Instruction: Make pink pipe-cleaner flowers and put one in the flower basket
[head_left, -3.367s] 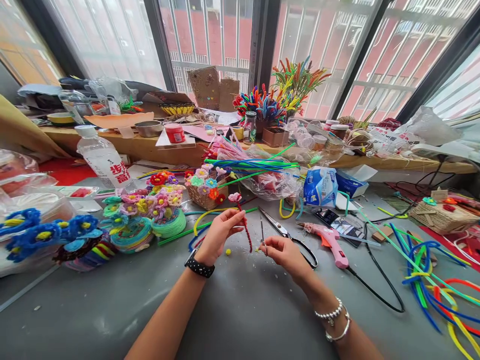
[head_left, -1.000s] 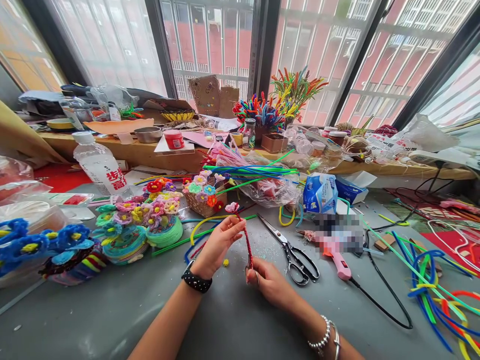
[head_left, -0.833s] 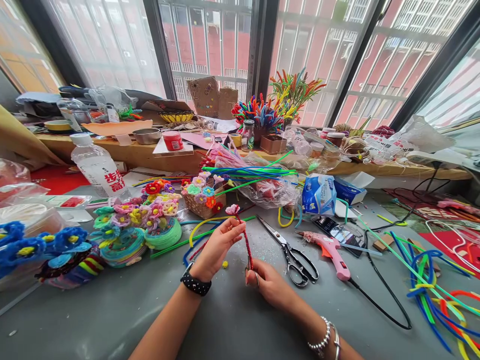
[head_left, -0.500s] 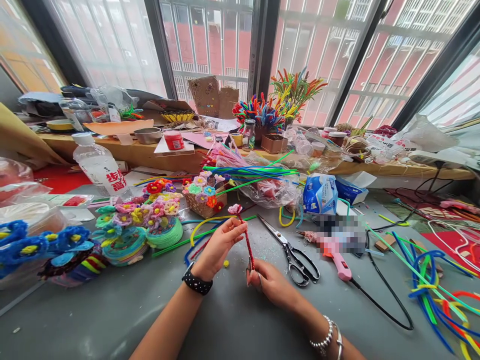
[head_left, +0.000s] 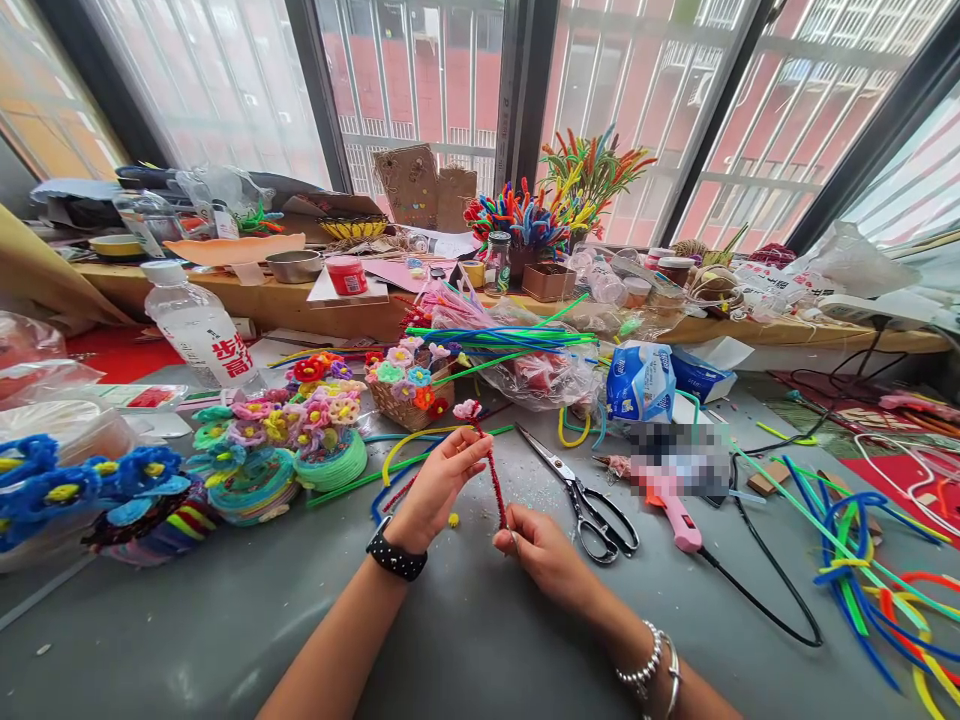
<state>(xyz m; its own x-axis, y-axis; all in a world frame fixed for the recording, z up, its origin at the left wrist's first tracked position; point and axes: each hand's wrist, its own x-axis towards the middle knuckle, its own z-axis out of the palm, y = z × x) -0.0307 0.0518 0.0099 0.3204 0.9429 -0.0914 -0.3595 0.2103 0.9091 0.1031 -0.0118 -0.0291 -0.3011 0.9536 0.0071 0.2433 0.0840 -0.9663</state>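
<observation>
Pinching the upper part of a red pipe-cleaner stem [head_left: 494, 482] between thumb and fingertips of the left hand [head_left: 437, 487], just below the small pink flower [head_left: 468, 409] at its top. Gripping the lower end of the same stem with the right hand [head_left: 541, 553], fingers curled and pressed together around it, thumb on top. Held nearly upright above the grey table [head_left: 225, 640], the stem leans a little to the left at the flower end. On the left wrist, a black watch [head_left: 395, 555]; on the right wrist, silver bracelets [head_left: 651, 668]. Lying just right of the hands, a pair of scissors [head_left: 585, 492], blades shut and pointing away. Beyond them, a pink glue gun [head_left: 675, 512] with its black cord trailing right. Behind the left hand, a small basket of flowers [head_left: 409, 383] and green and yellow pipe cleaners [head_left: 409, 455] flat on the table. Farther left, a water bottle [head_left: 199, 325].
</observation>
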